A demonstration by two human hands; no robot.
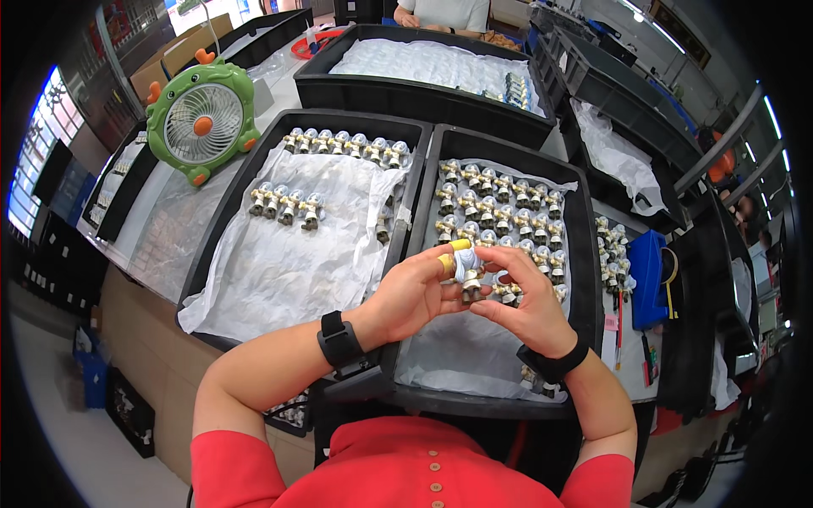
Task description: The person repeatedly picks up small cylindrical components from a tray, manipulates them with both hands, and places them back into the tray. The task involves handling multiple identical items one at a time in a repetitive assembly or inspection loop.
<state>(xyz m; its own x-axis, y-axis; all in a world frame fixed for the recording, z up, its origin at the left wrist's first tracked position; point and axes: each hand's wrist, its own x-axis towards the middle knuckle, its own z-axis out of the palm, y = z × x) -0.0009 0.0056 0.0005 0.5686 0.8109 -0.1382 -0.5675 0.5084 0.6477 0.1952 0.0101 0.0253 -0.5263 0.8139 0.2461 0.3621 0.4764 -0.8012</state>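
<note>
Over the right-hand black tray [586, 245], both my hands hold one small figurine [469, 264] with a pale rounded head and dark feet. My left hand [411, 289] is closed on its left side, with yellow wraps on some fingertips. The fingers and thumb of my right hand [535, 303] grip it from the other side. Rows of similar figurines [503, 218] with clear domed heads stand on white paper in that tray, some hidden behind my hands. In the left-hand black tray [230, 222], more figurines [340, 144] stand along the far edge, with a short row [286, 206] nearer.
A green animal-shaped fan [203, 123] stands at the left. Beyond the trays is a large black tray [415, 95] lined with white sheeting, with a person [445, 15] behind it. To the right are more figurines [611, 254], a blue bin [649, 279] and pens [650, 357].
</note>
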